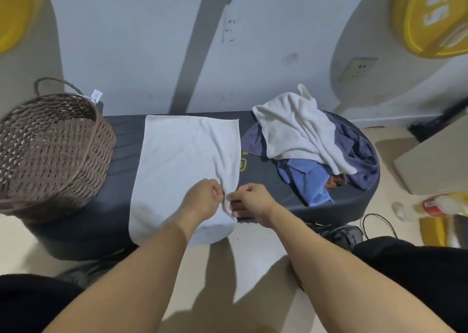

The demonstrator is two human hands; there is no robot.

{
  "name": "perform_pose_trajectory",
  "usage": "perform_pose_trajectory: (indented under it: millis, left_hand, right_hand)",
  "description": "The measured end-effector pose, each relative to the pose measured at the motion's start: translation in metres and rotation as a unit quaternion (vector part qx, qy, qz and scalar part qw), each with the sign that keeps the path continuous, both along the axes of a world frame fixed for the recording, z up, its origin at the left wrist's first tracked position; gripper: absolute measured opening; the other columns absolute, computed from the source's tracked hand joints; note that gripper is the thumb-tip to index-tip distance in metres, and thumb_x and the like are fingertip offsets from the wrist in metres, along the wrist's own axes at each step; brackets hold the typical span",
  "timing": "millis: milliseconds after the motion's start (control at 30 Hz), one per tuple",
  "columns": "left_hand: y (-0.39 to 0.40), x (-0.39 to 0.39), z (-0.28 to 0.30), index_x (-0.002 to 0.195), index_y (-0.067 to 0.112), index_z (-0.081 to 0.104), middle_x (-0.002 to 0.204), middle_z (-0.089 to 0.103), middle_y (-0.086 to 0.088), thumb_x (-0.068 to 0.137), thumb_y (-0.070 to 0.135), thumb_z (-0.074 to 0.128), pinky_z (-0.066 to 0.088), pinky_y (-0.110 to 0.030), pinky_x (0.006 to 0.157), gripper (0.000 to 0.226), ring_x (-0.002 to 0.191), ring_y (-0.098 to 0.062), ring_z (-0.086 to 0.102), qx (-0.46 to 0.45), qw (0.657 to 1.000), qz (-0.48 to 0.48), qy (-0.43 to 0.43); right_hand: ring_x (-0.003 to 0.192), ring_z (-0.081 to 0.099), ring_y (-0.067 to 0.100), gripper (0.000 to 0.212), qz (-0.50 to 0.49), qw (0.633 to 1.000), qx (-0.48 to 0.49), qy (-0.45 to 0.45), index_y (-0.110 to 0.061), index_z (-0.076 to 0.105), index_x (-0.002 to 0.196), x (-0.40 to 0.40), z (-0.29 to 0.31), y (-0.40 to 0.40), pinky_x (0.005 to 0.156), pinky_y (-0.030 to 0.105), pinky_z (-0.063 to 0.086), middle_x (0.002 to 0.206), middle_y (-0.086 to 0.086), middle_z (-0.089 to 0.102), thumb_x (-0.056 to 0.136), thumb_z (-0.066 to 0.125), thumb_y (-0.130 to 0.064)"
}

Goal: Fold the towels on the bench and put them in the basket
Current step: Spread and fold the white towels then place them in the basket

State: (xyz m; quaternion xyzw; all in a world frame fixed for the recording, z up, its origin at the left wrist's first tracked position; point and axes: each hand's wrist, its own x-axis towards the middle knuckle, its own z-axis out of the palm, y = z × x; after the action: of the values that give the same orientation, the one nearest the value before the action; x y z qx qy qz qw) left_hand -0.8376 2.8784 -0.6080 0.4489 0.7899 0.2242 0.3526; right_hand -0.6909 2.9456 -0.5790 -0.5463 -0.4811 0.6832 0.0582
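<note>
A white towel point(182, 165) lies spread flat across the middle of the dark bench point(266, 186), its near end drooping over the front edge at lower centre, probably laid out this way so it can be folded cleanly. The wicker basket point(50, 145) stands at the left of the frame on the bench end, close enough to drop folded towels into. At the right, a heap of unfolded towels point(316, 150), white, blue and dark, waits its turn. Both hands meet at the towel's right edge near the front: the left hand point(202, 201) and right hand point(250, 201) have fingers curled, each pinching a ridge of cloth, nearly touching, apparently gathering a corner to start a fold.
</note>
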Motion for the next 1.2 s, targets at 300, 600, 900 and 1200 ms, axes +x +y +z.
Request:
perform_pose_trajectory:
  millis: [300, 600, 900, 1200]
  left_hand:
    - [-0.001, -0.004, 0.000, 0.072, 0.025, 0.060, 0.079, 0.064, 0.006, 0.088, 0.028, 0.066, 0.051, -0.035, 0.078, 0.017, 0.081, -0.020, 0.061, -0.015, 0.999, 0.010, -0.031]
    - [0.003, -0.006, -0.003, 0.074, 0.027, 0.059, 0.074, 0.059, 0.008, 0.086, 0.030, 0.071, 0.050, -0.033, 0.076, 0.018, 0.076, -0.017, 0.056, -0.036, 0.999, -0.001, -0.024]
    - [0.006, -0.007, -0.007, 0.068, 0.027, 0.061, 0.082, 0.062, 0.007, 0.084, 0.016, 0.065, 0.054, -0.035, 0.080, 0.020, 0.079, -0.017, 0.059, -0.039, 0.999, -0.012, -0.012]
    - [0.007, -0.007, -0.011, 0.069, 0.029, 0.059, 0.077, 0.057, 0.009, 0.082, 0.030, 0.074, 0.047, -0.026, 0.069, 0.020, 0.072, -0.010, 0.056, -0.046, 0.999, -0.002, -0.018]
  right_hand:
    - [0.050, 0.036, 0.022, 0.041, 0.032, 0.994, 0.055, -0.086, -0.018, 0.041, 0.058, -0.006, -0.006, -0.016, 0.051, 0.031, 0.045, 0.056, 0.005, 0.038, 0.080, 0.075, -0.021]
    - [0.052, 0.033, 0.021, 0.012, 0.031, 0.995, 0.035, -0.092, -0.013, 0.044, 0.080, -0.007, -0.008, -0.011, 0.053, 0.033, 0.039, 0.062, 0.007, 0.039, 0.084, 0.052, -0.005]
    - [0.041, 0.038, 0.019, 0.037, 0.129, 0.987, 0.024, -0.099, -0.015, 0.045, 0.069, 0.000, -0.007, 0.006, 0.048, 0.026, 0.033, 0.046, 0.002, 0.043, 0.072, 0.077, -0.034]
    - [0.059, 0.058, 0.022, 0.040, 0.155, 0.962, 0.199, -0.108, -0.016, 0.046, 0.061, 0.014, -0.012, 0.012, 0.059, 0.038, 0.056, 0.060, 0.002, 0.053, 0.073, 0.079, -0.033]
